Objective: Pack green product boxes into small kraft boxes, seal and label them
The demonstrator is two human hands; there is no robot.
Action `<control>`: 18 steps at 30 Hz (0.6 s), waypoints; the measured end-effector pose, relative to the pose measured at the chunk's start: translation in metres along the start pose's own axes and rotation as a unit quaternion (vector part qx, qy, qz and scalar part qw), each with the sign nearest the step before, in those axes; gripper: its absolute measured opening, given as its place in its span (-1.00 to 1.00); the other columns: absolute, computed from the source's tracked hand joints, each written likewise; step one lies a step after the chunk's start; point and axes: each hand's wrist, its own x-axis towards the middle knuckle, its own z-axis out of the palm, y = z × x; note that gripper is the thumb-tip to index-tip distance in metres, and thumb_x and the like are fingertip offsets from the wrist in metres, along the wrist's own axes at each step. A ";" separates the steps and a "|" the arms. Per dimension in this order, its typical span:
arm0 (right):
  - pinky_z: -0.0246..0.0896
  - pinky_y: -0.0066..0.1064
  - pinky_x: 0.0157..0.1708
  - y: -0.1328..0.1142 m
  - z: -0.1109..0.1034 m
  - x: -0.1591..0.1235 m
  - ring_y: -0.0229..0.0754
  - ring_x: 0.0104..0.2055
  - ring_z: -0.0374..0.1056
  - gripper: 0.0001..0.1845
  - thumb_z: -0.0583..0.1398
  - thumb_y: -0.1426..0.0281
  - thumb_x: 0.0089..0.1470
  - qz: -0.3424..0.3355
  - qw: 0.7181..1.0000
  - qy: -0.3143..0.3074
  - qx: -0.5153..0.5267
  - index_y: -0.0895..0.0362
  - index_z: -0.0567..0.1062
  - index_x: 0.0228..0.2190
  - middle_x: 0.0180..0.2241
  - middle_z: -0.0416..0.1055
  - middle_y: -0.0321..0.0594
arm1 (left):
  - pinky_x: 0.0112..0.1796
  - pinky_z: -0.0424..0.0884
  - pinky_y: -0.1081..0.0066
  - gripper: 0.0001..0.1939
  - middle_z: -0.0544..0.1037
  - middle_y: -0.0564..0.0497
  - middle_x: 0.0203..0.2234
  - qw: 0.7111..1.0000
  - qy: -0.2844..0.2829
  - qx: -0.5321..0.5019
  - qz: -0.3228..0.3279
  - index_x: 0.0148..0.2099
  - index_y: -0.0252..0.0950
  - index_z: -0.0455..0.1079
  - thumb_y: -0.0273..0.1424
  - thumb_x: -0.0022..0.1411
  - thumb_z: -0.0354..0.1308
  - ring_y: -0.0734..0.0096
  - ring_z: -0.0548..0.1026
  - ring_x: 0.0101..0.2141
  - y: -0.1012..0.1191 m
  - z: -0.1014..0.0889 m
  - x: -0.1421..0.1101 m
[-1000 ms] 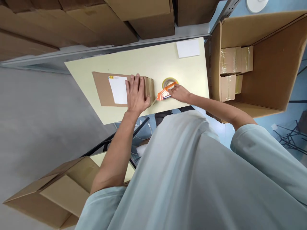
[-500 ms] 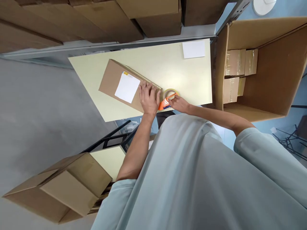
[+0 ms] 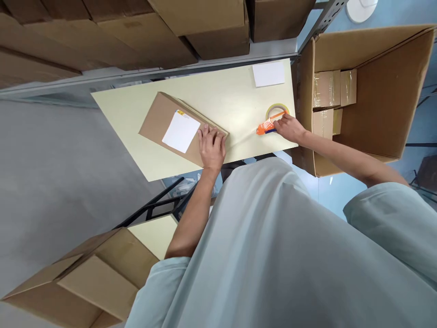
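Observation:
A brown cardboard box (image 3: 155, 118) lies slantwise on the pale table, a white label (image 3: 181, 131) on its top. My left hand (image 3: 212, 148) rests on the box's right end, fingers laid over the top and a little apart. Further right, my right hand (image 3: 290, 127) is closed around an orange tape dispenser (image 3: 268, 126) that carries a roll of tape (image 3: 277, 108). A clear strip of tape (image 3: 243, 138) stretches from the box's right end to the dispenser. How the strip meets the box under my left fingers is partly hidden.
White papers (image 3: 269, 74) lie at the table's back right. To the right stands a large open carton (image 3: 385, 109) with several small taped boxes (image 3: 327, 89) inside. Stacked cartons (image 3: 218, 43) fill a shelf beyond the table. Another open carton (image 3: 99, 282) sits at lower left.
My right hand has moved right with the tape dispenser, away from the box, and a length of tape now spans the gap. My left hand has stayed on the box.

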 end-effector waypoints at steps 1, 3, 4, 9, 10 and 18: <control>0.26 0.03 0.27 0.001 -0.003 0.010 0.09 -0.07 0.62 -0.56 -0.08 0.50 0.53 0.009 1.000 0.021 -0.003 0.42 0.54 0.05 -0.14 0.70 0.15 | 0.59 -0.23 -0.20 -0.57 0.56 -0.23 0.28 1.000 -0.005 0.005 -0.003 0.17 -0.19 0.52 -0.06 0.65 -0.04 0.09 0.17 0.60 0.002 0.000 0.000; 0.31 0.01 0.25 -0.006 -0.011 0.038 0.08 -0.09 0.62 -0.55 -0.11 0.50 0.54 0.018 0.998 0.058 -0.008 0.44 0.52 0.06 -0.14 0.69 0.16 | 0.59 -0.22 -0.19 -0.58 0.56 -0.27 0.27 1.000 -0.012 0.006 0.001 0.17 -0.24 0.52 -0.08 0.65 -0.01 0.09 0.18 0.59 0.005 -0.001 -0.002; 0.33 0.00 0.24 -0.014 -0.016 0.053 0.08 -0.10 0.62 -0.55 -0.11 0.53 0.52 0.021 0.997 0.071 -0.010 0.45 0.51 0.06 -0.15 0.68 0.18 | 0.59 -0.21 -0.19 -0.60 0.57 -0.28 0.26 1.000 -0.012 0.006 0.009 0.16 -0.26 0.52 -0.10 0.65 0.01 0.08 0.19 0.59 0.007 -0.001 -0.003; 0.29 0.02 0.31 -0.063 -0.048 0.103 0.06 -0.09 0.64 -0.55 -0.07 0.69 0.37 0.050 0.996 0.075 -0.011 0.50 0.50 0.10 -0.14 0.70 0.22 | 0.59 -0.06 -0.23 -0.71 0.63 -0.30 0.15 0.998 0.025 0.021 0.053 0.06 -0.24 0.56 -0.24 0.61 0.06 0.00 0.31 0.53 0.017 0.004 -0.010; 0.28 0.03 0.32 -0.074 -0.056 0.106 0.07 -0.08 0.65 -0.54 -0.05 0.69 0.36 0.059 0.996 0.060 -0.006 0.51 0.50 0.11 -0.13 0.70 0.24 | 0.58 -0.02 -0.24 -0.73 0.64 -0.30 0.13 0.998 0.038 0.021 0.054 0.05 -0.24 0.56 -0.25 0.60 0.07 -0.03 0.34 0.51 0.019 0.006 -0.010; 0.22 0.09 0.38 -0.144 -0.091 0.109 0.24 0.26 0.54 -0.49 0.07 0.62 0.32 0.107 0.990 -0.027 0.083 0.51 0.55 0.20 0.18 0.57 0.47 | 0.56 0.10 -0.28 -0.79 0.64 -0.30 0.12 0.990 0.128 -0.002 0.051 -0.02 -0.20 0.54 -0.32 0.59 0.07 -0.06 0.39 0.48 0.026 0.028 -0.007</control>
